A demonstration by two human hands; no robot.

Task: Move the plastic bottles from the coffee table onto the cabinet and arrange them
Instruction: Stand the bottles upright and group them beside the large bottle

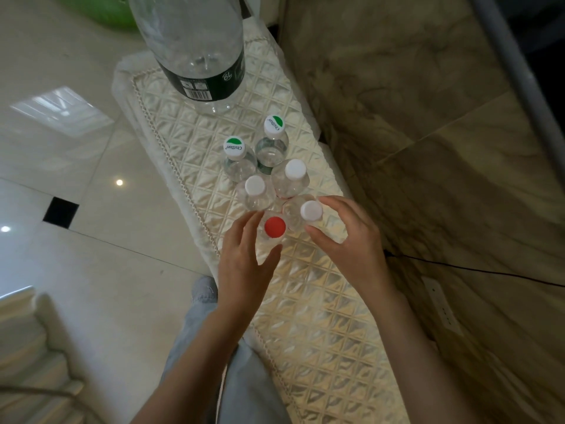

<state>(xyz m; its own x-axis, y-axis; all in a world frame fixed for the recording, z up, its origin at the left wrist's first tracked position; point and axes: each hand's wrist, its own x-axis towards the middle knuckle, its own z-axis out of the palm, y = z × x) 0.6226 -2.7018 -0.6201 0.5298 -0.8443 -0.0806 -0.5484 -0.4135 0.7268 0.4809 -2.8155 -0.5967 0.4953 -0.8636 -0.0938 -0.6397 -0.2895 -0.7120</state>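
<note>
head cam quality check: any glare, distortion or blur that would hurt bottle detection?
Head view: wide-angle bending at the edges stretches the large bottle; glossy floor tiles mirror ceiling lights; the quilted cover shines; clear small bottles show mostly by caps, e.g. the red-capped bottle; both hands sharp, left hand, right hand.

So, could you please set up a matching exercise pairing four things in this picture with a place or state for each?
Things:
1. red-capped bottle
2. large bottle
3. left hand
4. power strip

Descriptions:
A. standing at the far end of the quilted cover, dark label around it
B. lying on the marble surface to the right, beside the cover
C. fingers curved around a small bottle
D. at the near end of the small-bottle cluster, between the two hands

Pairs: 1-D, 2-A, 3-C, 4-B
</note>
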